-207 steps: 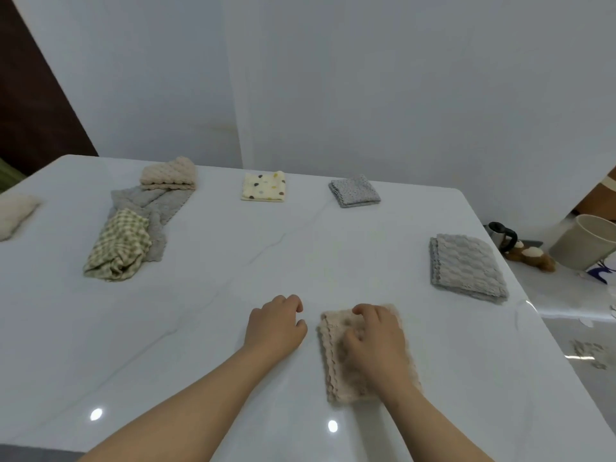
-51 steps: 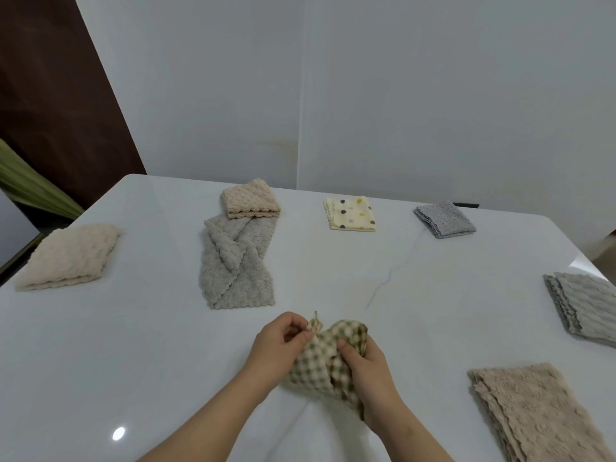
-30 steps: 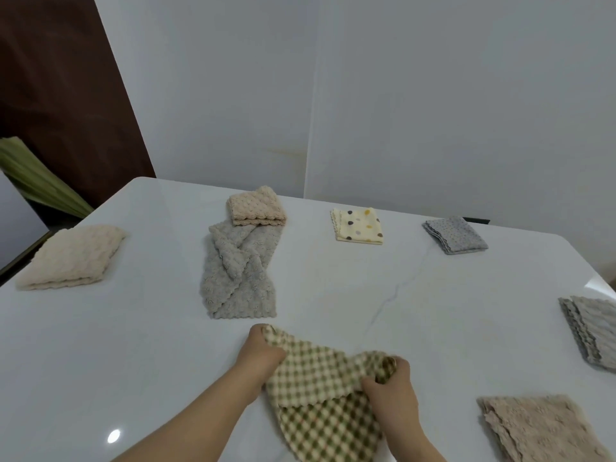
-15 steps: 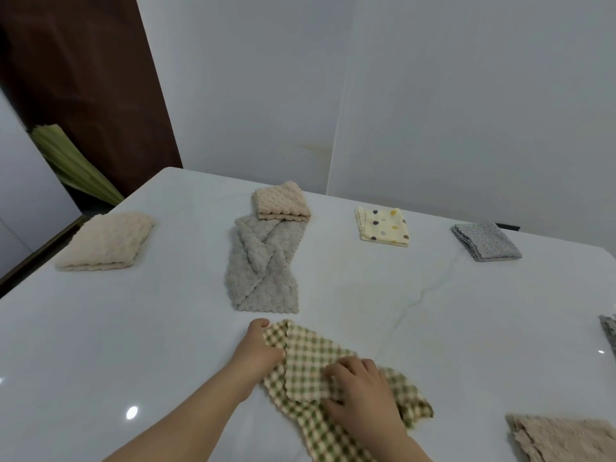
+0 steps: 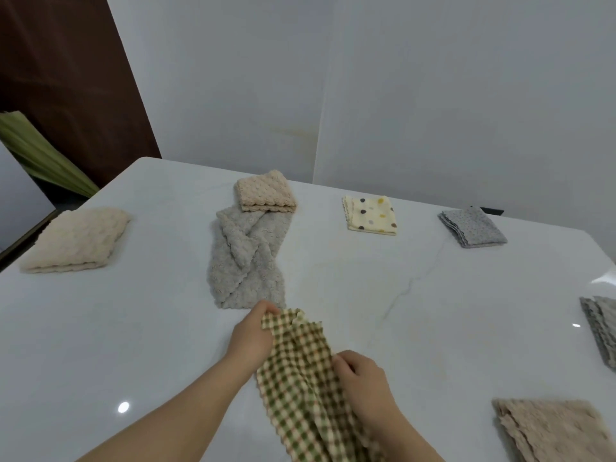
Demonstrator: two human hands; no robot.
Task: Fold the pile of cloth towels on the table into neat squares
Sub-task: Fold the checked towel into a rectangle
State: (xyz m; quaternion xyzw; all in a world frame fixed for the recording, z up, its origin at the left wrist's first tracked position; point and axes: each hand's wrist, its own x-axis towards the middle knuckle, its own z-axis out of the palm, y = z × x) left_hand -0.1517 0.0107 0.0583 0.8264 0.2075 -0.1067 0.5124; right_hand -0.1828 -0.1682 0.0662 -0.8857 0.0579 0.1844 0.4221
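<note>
**2 hands on the checked towel**

The white table (image 5: pixel 433 311) fills the scene. On it, left of centre, lies the unfolded grey towel (image 5: pixel 246 261). Just near of that, your green checked towel (image 5: pixel 296 381) lies rumpled and runs toward the near edge. Your left hand (image 5: pixel 250 340) is at the towel's far-left corner, its fingers (image 5: pixel 266 310) curled and pinching the cloth. Your right hand (image 5: pixel 365 381) is at the towel's right edge, fingers bent and closed on a fold of it.
</note>
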